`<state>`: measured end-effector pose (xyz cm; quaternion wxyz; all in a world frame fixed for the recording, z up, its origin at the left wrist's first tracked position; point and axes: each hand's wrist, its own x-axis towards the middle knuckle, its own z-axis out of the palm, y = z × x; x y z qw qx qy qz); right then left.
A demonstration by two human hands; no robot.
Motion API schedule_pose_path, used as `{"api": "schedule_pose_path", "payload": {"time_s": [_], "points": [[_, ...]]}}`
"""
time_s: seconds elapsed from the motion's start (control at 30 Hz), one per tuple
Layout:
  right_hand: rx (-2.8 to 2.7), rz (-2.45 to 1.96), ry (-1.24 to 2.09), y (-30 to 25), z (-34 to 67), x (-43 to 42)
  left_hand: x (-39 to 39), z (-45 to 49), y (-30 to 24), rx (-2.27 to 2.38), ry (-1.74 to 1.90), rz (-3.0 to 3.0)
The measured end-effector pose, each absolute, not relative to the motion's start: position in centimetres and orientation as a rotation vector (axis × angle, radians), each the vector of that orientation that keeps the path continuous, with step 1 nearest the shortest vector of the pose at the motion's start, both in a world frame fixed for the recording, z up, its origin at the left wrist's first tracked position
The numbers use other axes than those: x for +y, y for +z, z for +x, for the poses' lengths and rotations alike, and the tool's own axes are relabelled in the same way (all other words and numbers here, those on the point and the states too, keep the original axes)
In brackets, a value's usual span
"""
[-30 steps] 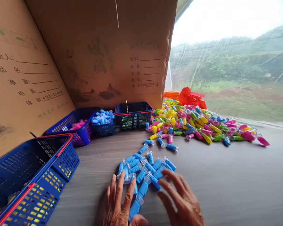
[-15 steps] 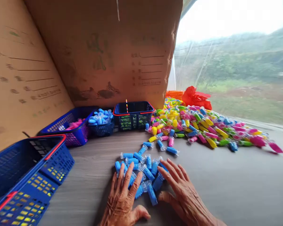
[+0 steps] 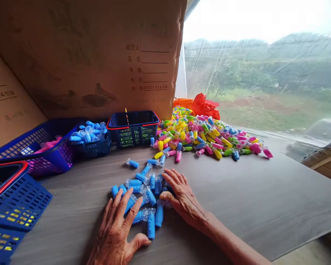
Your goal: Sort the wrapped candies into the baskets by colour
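Note:
My left hand (image 3: 116, 230) lies flat on the grey table (image 3: 237, 198), fingers spread over the near side of a heap of blue capped pieces (image 3: 143, 187). At the heap's right side rests my right hand (image 3: 180, 195), its fingers stretched and slightly curled over the blue pieces. Neither hand grips anything. Beyond the heap lies a big mixed pile of yellow, pink, green and blue pieces (image 3: 198, 134).
Blue baskets line the left: one with blue pieces (image 3: 89, 141), one with pink pieces (image 3: 41, 152), a dark one with a red rim (image 3: 134, 129), and a stacked one at the near left (image 3: 8, 198). Cardboard boxes (image 3: 85, 55) stand behind. A red bag (image 3: 204, 106) lies by the window.
The view has swung right. Both hands have slid forward over the blue heap and pushed it away from me; a few blue pieces have scattered.

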<state>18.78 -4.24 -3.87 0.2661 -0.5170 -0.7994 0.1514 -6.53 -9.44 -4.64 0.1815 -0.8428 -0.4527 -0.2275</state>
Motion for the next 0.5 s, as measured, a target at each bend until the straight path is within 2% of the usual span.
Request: {"api": "schedule_pose_path", "payload": {"time_s": [0.13, 0.33, 0.5], "points": [[-2.1, -1.292, 0.413, -3.0, 18.4, -3.2, -9.0, -6.2, -4.9, -1.301, -0.686, -2.36], [-2.032, -1.656, 0.066, -2.1, 20.7, 4.5, -9.4, -5.9, -4.8, -1.264, -0.749, -2.369], [-2.046, -1.668, 0.064, -2.8, 20.2, 6.4, -9.5, -6.7, -3.8, -1.329, -0.944, -2.301]]}}
